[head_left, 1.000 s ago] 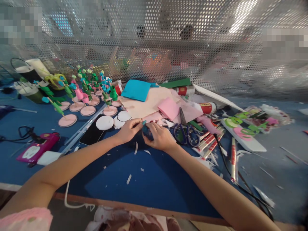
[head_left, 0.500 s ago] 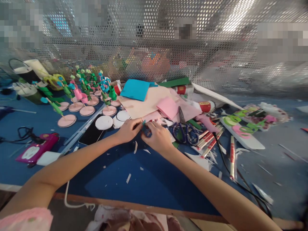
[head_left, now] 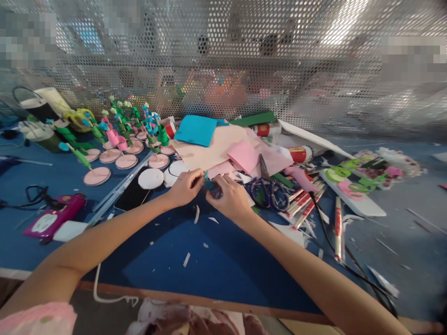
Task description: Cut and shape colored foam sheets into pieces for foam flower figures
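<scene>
Between my two hands is a small blue paper piece (head_left: 208, 182), mostly hidden by the fingers. My left hand (head_left: 186, 188) pinches its left side with thumb and fingertips together. The fingers of my right hand (head_left: 228, 195) curl round its right side. Left of my hands lie white paper discs (head_left: 151, 178) over a black phone (head_left: 132, 194). Blue-handled scissors (head_left: 268, 188) rest just right of my right hand. Pink paper sheets (head_left: 243, 156) and a blue sheet (head_left: 196, 130) lie beyond the fingers.
Several paper flower models on round pink bases (head_left: 97, 176) stand at the left. A magenta device (head_left: 56, 216) with a cable lies in front of them. At the right are a pink glue gun (head_left: 299, 178), red-and-white sticks (head_left: 303, 202) and a white slab (head_left: 359, 200). Perforated metal (head_left: 223, 56) closes the back.
My hands have shifted very slightly, and a little more of the blue paper piece shows between the fingertips. The things on the table have stayed put.
</scene>
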The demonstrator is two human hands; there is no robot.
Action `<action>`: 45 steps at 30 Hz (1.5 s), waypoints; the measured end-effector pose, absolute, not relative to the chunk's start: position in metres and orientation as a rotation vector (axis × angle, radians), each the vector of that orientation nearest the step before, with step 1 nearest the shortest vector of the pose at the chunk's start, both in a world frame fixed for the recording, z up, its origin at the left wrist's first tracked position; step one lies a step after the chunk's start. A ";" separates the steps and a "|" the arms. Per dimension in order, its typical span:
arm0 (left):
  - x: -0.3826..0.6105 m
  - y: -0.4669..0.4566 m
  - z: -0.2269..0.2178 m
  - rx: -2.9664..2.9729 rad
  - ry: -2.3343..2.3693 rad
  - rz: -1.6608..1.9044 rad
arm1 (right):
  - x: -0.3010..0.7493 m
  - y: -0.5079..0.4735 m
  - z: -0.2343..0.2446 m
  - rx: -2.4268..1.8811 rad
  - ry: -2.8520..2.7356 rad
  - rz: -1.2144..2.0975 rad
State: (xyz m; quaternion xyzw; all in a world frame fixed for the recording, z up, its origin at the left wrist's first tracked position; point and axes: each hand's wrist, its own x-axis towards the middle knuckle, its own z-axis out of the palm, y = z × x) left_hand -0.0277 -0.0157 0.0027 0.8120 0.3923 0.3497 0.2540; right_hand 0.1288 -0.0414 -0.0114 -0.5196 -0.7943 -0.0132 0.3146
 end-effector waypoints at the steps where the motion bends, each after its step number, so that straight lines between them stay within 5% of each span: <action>1: -0.027 -0.016 0.002 2.194 1.078 0.965 | 0.129 -0.041 -0.011 -1.359 -2.084 -0.034; 33: -0.025 -0.012 -0.013 1.741 0.931 0.919 | 0.138 -0.031 -0.015 -1.113 -2.130 0.106; 45: -0.023 -0.022 -0.007 2.085 1.179 1.031 | 0.135 -0.035 -0.009 -1.246 -2.138 -0.186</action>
